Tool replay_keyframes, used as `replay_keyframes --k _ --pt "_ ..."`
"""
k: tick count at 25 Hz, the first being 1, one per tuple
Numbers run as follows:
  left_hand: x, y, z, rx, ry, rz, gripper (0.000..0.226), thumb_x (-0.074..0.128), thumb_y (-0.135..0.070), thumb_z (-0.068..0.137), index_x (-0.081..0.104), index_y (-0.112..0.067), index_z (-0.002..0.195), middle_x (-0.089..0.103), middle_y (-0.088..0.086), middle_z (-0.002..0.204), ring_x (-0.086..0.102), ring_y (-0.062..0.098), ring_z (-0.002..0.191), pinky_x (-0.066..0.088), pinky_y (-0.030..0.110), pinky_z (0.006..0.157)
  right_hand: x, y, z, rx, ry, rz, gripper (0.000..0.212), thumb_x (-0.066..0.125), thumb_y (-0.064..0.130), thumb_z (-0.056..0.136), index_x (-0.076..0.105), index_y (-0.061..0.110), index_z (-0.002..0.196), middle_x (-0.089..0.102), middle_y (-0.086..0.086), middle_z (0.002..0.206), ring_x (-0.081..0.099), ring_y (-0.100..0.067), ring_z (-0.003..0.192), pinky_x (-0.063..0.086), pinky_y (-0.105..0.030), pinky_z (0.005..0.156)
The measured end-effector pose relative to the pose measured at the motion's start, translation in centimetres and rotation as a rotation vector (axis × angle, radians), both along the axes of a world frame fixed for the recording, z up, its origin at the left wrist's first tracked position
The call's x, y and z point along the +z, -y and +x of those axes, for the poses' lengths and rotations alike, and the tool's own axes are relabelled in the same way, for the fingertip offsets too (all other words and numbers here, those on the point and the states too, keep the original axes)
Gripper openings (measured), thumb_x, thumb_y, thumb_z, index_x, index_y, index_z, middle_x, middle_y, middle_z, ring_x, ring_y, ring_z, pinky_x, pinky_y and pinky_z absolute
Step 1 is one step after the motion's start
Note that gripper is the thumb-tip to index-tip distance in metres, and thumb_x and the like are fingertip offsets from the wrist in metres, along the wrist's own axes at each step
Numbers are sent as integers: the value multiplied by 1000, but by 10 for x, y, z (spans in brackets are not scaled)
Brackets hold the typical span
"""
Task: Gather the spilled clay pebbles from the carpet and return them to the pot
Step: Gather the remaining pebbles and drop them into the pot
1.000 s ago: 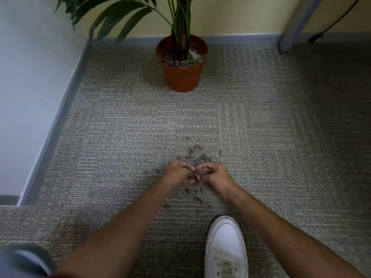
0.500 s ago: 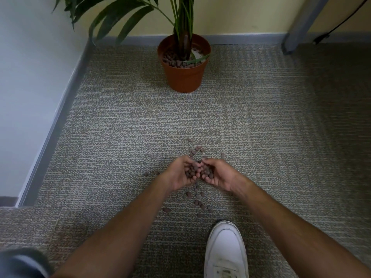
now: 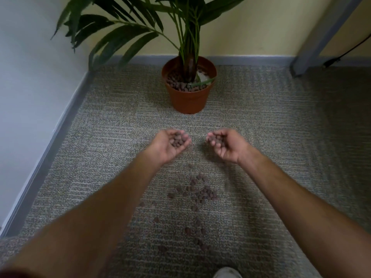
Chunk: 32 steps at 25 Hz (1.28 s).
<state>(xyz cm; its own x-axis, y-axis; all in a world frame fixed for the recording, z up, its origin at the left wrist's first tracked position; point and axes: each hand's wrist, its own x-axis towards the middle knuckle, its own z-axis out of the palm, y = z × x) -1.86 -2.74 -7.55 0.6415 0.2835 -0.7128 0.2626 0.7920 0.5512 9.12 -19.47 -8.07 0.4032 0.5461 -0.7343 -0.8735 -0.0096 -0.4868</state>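
Note:
My left hand (image 3: 167, 146) is cupped palm up above the carpet with a heap of brown clay pebbles (image 3: 178, 140) in it. My right hand (image 3: 226, 146) is cupped the same way a little to the right, holding more pebbles. Both hands hover short of the orange pot (image 3: 188, 97), which stands near the back wall with a palm plant and pebbles inside. Several spilled pebbles (image 3: 200, 192) lie scattered on the grey carpet (image 3: 281, 147) below and behind my hands.
A white wall and grey baseboard (image 3: 60, 129) run along the left. A grey metal leg (image 3: 313, 43) and a black cable (image 3: 341, 55) stand at the back right. The toe of a white shoe (image 3: 226, 273) shows at the bottom edge.
Both hands have lifted off the pebble pile with pebbles scooped in them, moved forward toward the pot and drawn apart. The view has tilted closer to the pot.

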Motion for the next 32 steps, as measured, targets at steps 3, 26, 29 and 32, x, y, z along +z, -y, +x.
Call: replay_keyframes --k 3,26,29,32 --pt "29 -32 36 87 -26 67 25 35 -6 97 57 2 89 59 15 80 60 23 85 57 38 79 23 -28 45 -109 55 34 29 39 9 98 62 -2 84 65 -13 73 66 -18 57 58 -23 48" --pt "62 -50 69 25 -75 528 45 32 -34 101 45 -9 135 49 13 139 43 26 131 35 39 108 40 -38 72 -84 444 -69 28 39 16 98 60 8 114 70 -14 109 68 -25 97 58 -36 80" --pt "15 -30 10 -267 -275 840 41 41 -44 97 51 -19 128 58 -1 114 54 21 111 47 31 86 -18 5 10 195 769 -375 19 51 26 96 62 21 110 63 -10 126 59 -21 114 46 -40 100" --pt "-51 -4 -66 -748 -419 1358 62 40 -49 95 28 -17 146 30 8 153 27 26 140 27 47 113 -73 39 -57 730 1184 -587 62 43 58 93 30 29 146 14 2 160 17 -19 142 17 -48 114"
